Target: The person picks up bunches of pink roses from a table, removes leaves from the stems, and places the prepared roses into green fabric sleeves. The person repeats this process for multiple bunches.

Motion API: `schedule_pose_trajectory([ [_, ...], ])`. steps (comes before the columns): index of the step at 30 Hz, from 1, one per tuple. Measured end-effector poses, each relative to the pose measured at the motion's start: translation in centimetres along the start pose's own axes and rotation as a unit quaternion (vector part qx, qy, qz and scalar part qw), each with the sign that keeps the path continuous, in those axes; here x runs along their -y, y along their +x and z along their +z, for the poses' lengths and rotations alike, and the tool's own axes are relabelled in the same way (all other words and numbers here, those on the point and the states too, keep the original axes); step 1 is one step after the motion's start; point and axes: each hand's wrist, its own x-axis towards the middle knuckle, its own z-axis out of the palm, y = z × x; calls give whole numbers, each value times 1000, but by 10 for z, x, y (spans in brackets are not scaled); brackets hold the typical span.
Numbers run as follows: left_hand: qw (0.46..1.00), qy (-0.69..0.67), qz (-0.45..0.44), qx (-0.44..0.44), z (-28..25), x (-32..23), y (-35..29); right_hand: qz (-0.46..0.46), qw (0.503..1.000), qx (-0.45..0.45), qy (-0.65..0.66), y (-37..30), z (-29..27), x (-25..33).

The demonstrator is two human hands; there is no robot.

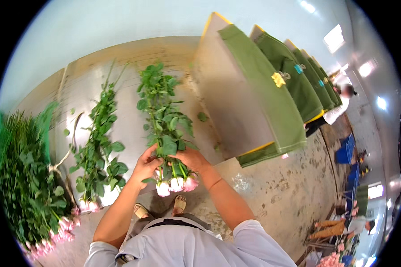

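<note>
A small bunch of pale pink roses (177, 183) lies in front of me, its leafy stems pointing away over the metal table and its blooms at the near edge. My left hand (148, 165) is closed round the stems just behind the blooms. From the other side, my right hand (195, 160) grips the same bunch, its fingers partly hidden by leaves. Left of it, a second small bunch of roses (103, 138) rests on the table with its pink heads toward me. Farther left stands a large heap of pink roses (31, 178), partly wrapped in green net.
Upright panels draped with green cloth (263, 89) and fitted with clips rise along the right. A cord (66, 160) hangs beside the large heap. One person (341, 107) stands behind the panels, another (343, 227) at the lower right near blue bins (345, 149).
</note>
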Motion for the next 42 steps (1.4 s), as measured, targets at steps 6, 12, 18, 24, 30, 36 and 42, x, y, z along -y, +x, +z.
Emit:
schedule_pose_trajectory([
  [6,998,48,18,24,59,31,0,77,989,-61,114,-48,-46,-37],
  [12,969,239,-63,-26,87,73,36,126,971,-68,192,-58,-85,-80],
  [18,918,396,-28,16,99,85,23,100,974,-195,-50,-91,-78,-107],
  [24,850,466,219,-107,-19,20,-67,13,951,-299,-79,-108,-38,-103],
  [30,587,697,90,-403,-162,-60,-165,-87,897,-384,-201,-99,36,-29],
  [36,725,596,-89,-334,-213,-43,-184,-30,997,-34,-65,-16,191,4],
  [42,963,143,-51,-222,-222,-75,-198,7,989,63,131,32,275,33],
])
